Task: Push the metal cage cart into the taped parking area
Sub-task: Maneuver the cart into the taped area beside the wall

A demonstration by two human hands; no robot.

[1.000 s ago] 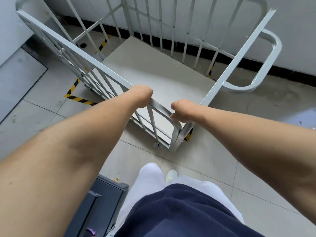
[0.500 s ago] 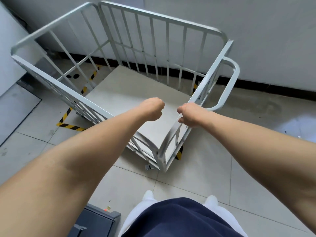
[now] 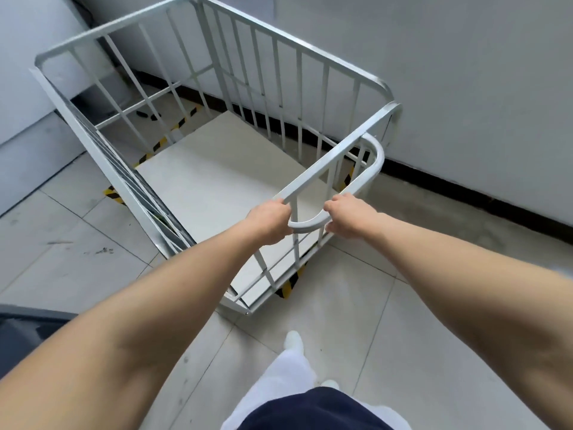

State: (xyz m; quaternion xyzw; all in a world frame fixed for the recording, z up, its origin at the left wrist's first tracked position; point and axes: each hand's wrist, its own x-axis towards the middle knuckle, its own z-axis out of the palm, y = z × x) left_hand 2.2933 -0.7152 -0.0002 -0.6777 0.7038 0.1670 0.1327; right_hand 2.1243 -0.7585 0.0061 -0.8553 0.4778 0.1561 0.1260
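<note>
The metal cage cart point(image 3: 210, 181) is gray-white, with thin straight bars on all four sides, an open top and a flat pale floor inside. A bent tube handle point(image 3: 370, 172) sticks out from the side next to the person. The cart stands in the corner of the room, its far side near the white wall point(image 3: 465, 72), on the tiled floor point(image 3: 356, 321). Yellow and black tape point(image 3: 286, 288) peeks out under its near corner (more bits show at the left and far edges). The left hand point(image 3: 269, 223) is curled around the near end of the handle, where it meets the top rail. The right hand point(image 3: 347, 217) is wrapped around the handle just beside it. Half a second ago both hands were fists at the cart's near corner; now they hold the handle, and the cart has turned, so its handle side faces the person.
</note>
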